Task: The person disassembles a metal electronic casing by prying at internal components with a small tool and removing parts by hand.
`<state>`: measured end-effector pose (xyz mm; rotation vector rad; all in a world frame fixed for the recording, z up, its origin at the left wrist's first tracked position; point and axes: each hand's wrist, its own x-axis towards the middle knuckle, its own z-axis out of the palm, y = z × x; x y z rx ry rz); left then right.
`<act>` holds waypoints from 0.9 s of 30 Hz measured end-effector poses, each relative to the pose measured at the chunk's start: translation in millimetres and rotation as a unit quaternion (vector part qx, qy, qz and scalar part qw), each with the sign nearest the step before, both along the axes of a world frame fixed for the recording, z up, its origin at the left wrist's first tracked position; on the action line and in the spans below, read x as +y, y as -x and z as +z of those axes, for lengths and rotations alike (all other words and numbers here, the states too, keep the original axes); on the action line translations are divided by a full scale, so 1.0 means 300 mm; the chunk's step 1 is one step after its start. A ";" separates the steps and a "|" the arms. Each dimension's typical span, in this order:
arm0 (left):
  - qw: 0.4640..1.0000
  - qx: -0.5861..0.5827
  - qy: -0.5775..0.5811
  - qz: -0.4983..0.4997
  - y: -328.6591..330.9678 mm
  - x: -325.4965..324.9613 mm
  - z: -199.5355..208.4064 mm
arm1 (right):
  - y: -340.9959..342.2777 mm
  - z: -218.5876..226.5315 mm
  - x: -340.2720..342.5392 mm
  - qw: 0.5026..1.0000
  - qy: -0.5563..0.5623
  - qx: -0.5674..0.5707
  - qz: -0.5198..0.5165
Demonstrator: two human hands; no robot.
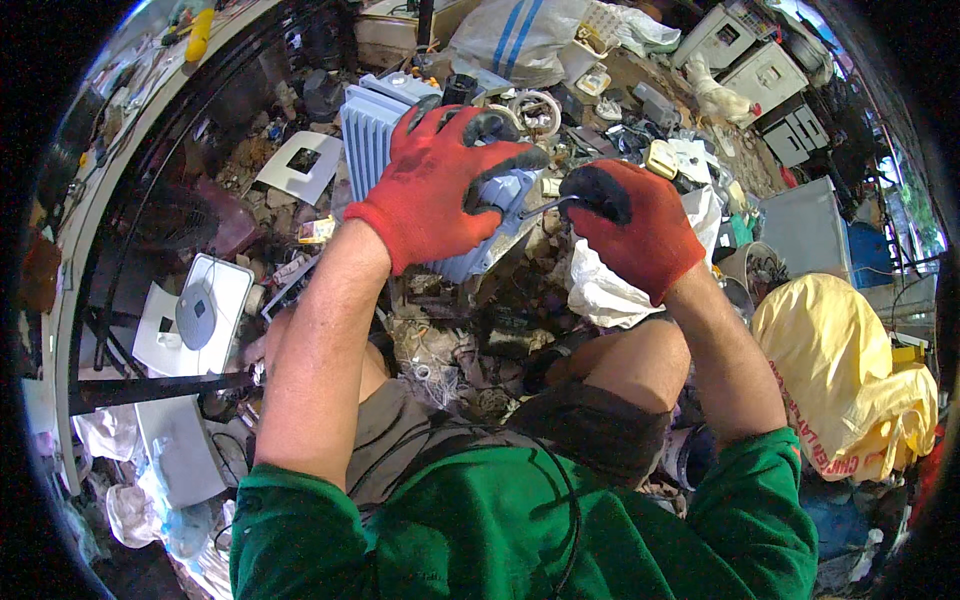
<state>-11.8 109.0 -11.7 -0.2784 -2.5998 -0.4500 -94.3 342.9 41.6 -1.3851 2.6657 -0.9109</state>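
A blue-grey finned metal housing [366,138] stands in front of me, ribs along its left side. My left hand [440,180], in a red glove with dark fingertips, is wrapped over its top, thumb and fingers curled around it. My right hand [635,215], gloved the same way, is closed on a hex key [545,208], a thin bent metal rod. The key's far end meets the housing's right side, close to my left thumb. My right fingers hide the other end of the key, and my left hand covers part of the housing.
White plastic covers [300,165] lie to the left, with a dark metal frame bar [165,390] below. A white plastic bag [610,285] sits under my right hand. At right are a yellow sack [830,370] and a white chicken [715,92]. Scrap litters the ground.
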 end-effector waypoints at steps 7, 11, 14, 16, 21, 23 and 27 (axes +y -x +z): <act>1.000 -0.013 0.007 -0.005 0.003 -0.005 -0.005 | 0.004 0.019 -0.032 0.997 -0.050 0.064 -0.001; 1.000 -0.018 0.009 -0.003 -0.002 0.001 0.000 | -0.004 0.046 -0.051 0.994 -0.095 0.039 -0.030; 1.000 -0.007 0.015 0.011 -0.012 0.002 0.002 | -0.008 0.069 -0.094 0.989 -0.136 0.035 -0.050; 1.000 -0.009 0.008 0.009 -0.009 0.006 0.003 | 0.003 0.091 -0.115 0.985 -0.161 0.050 -0.047; 1.000 -0.019 -0.002 0.016 0.001 0.008 0.003 | 0.013 0.118 -0.156 0.982 -0.181 -0.010 -0.056; 1.000 -0.020 -0.006 0.018 0.002 0.011 0.005 | 0.011 0.121 -0.164 0.977 -0.191 -0.067 -0.062; 1.000 -0.014 -0.005 0.017 -0.004 0.005 -0.002 | 0.022 0.099 -0.164 0.973 -0.150 -0.151 -0.088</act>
